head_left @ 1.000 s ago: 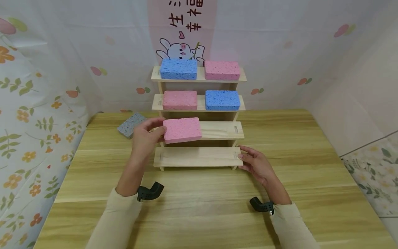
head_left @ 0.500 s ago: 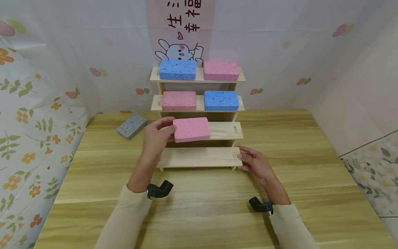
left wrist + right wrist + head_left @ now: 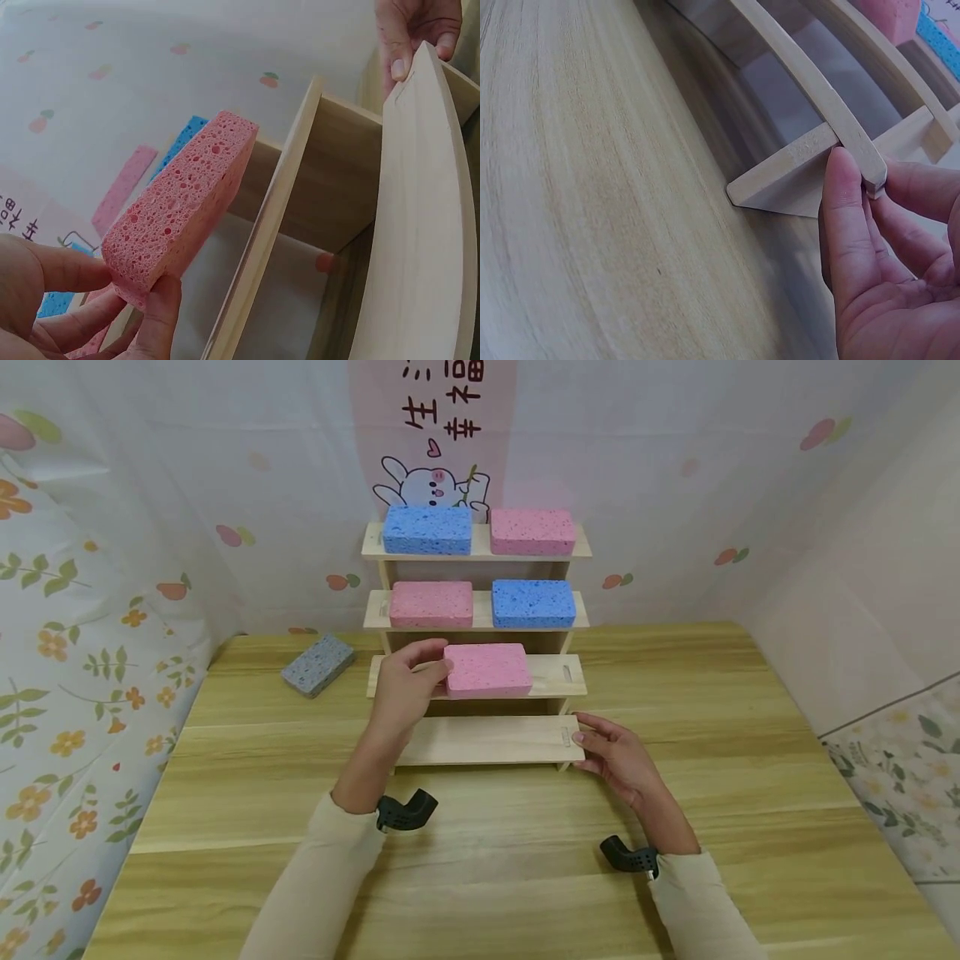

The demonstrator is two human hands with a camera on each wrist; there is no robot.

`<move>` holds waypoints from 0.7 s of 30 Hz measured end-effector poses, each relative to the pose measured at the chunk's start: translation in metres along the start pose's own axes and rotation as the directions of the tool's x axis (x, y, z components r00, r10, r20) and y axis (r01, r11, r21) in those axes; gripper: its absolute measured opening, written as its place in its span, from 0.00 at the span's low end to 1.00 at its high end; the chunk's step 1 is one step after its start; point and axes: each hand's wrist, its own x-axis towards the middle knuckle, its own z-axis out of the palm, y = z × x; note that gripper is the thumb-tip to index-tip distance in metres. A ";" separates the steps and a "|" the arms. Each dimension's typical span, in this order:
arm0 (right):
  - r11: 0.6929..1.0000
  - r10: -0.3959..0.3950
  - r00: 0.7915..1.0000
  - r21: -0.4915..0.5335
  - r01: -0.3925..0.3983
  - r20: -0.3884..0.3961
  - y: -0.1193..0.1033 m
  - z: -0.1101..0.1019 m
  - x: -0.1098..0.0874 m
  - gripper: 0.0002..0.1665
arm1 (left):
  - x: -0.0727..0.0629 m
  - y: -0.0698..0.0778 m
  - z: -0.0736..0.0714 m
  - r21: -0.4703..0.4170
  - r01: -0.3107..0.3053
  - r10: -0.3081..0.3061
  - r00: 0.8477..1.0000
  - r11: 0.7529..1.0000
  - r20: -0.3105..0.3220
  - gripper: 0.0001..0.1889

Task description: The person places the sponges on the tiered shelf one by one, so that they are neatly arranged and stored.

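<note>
A pink sponge (image 3: 489,671) is pinched at its left end by my left hand (image 3: 408,685), over the third shelf down of a stepped wooden rack (image 3: 487,740). In the left wrist view the pink sponge (image 3: 184,199) shows its porous side between thumb and fingers. My right hand (image 3: 618,756) grips the right end of the rack's lowest shelf; the right wrist view shows the thumb and fingers of that hand (image 3: 889,247) pinching the board end (image 3: 862,161). The left end of the lowest shelf is hidden behind my left forearm.
On the top shelf sit a blue sponge (image 3: 427,531) and a pink sponge (image 3: 532,532). The second shelf bears a rose sponge (image 3: 431,604) and a blue sponge (image 3: 533,604). A grey sponge (image 3: 318,665) lies on the wooden table (image 3: 487,877) left of the rack.
My left hand has carried the pink sponge to the right along the third shelf, from its left end to near the middle. The right hand keeps its grip on the lowest shelf.
</note>
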 end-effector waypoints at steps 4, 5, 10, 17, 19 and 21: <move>1.000 0.001 1.000 0.002 -0.001 0.000 0.001 0.000 0.000 0.35 | 0.001 0.000 0.009 0.007 0.017 -0.017 1.000 1.000 0.009 0.17; 1.000 0.001 1.000 0.002 -0.001 0.001 0.001 0.000 0.000 0.35 | 0.002 0.000 0.011 0.008 0.018 -0.019 1.000 1.000 0.009 0.17; 1.000 -0.006 1.000 0.005 0.006 -0.004 0.001 0.000 0.000 0.34 | 0.005 -0.003 0.021 0.021 0.010 -0.010 1.000 1.000 0.014 0.17; 1.000 -0.026 1.000 0.005 0.025 0.016 0.002 0.000 0.000 0.35 | 0.007 -0.005 0.032 0.062 0.011 -0.011 1.000 0.998 0.000 0.17; 1.000 -0.029 0.999 0.007 0.029 0.014 0.002 0.000 0.000 0.35 | 0.009 -0.005 0.035 0.059 0.010 -0.010 1.000 0.998 -0.001 0.17; 0.999 -0.032 0.999 0.005 0.031 0.012 0.002 -0.001 0.000 0.35 | 0.011 -0.005 0.038 0.062 0.007 -0.008 1.000 0.998 0.001 0.17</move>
